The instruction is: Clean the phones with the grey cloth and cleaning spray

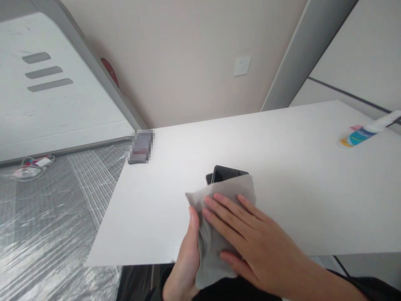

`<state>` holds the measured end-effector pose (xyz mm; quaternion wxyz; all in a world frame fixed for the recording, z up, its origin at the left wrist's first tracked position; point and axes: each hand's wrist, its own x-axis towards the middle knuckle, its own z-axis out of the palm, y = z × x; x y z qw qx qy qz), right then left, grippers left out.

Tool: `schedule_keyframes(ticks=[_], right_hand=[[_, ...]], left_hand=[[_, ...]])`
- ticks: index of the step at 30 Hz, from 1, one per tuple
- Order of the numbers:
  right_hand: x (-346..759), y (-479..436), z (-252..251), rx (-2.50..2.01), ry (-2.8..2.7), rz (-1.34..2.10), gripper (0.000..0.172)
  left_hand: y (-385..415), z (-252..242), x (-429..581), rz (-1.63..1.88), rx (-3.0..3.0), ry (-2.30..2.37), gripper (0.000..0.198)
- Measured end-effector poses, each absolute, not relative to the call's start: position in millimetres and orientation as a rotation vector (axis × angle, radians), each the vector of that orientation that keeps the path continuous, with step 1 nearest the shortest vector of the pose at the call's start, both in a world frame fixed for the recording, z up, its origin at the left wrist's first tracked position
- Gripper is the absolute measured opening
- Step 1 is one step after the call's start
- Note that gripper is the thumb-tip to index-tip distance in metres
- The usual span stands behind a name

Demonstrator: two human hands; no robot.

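Head view: cloth (211,251) above white table (297,175); pale wall (188,62); floor (46,213) perhaps plastic-covered.

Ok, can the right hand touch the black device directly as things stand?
Probably not without shifting: the right hand lies spread on the grey cloth, which seems to cover most of the black device. Only the device's far end shows, past the cloth's edge.
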<state>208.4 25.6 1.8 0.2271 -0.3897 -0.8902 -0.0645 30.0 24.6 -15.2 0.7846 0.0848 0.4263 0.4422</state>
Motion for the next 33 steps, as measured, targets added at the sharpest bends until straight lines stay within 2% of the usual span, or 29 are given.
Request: schedule_keyframes(ticks=[4, 9, 15, 19, 24, 33], right_hand=[[204, 29, 5, -1.248, -2.345, -0.234, 0.064], [191, 17, 4, -1.062, -2.460, -0.232, 0.047], [200, 31, 6, -1.354, -2.276, -0.274, 0.054], [188, 19, 0, -1.175, -2.358, -0.189, 0.053], [194, 27, 2, -1.293, -2.309, -0.157, 0.055], [194, 25, 3, -1.177, -2.393, -0.094, 0.052]], left_hand=[[26, -6, 37, 0.979, 0.254, 0.796, 0.068], [27, -6, 38, 0.993, 0.222, 1.108, 0.052], [21, -6, 42, 1.114, 0.610, 0.997, 0.065], [24, -6, 40, 1.066, 0.550, 1.210, 0.075], [19, -11, 32, 1.026, 0.861, 1.205, 0.066], [19, -22, 26, 0.942, 0.919, 1.314, 0.073]])
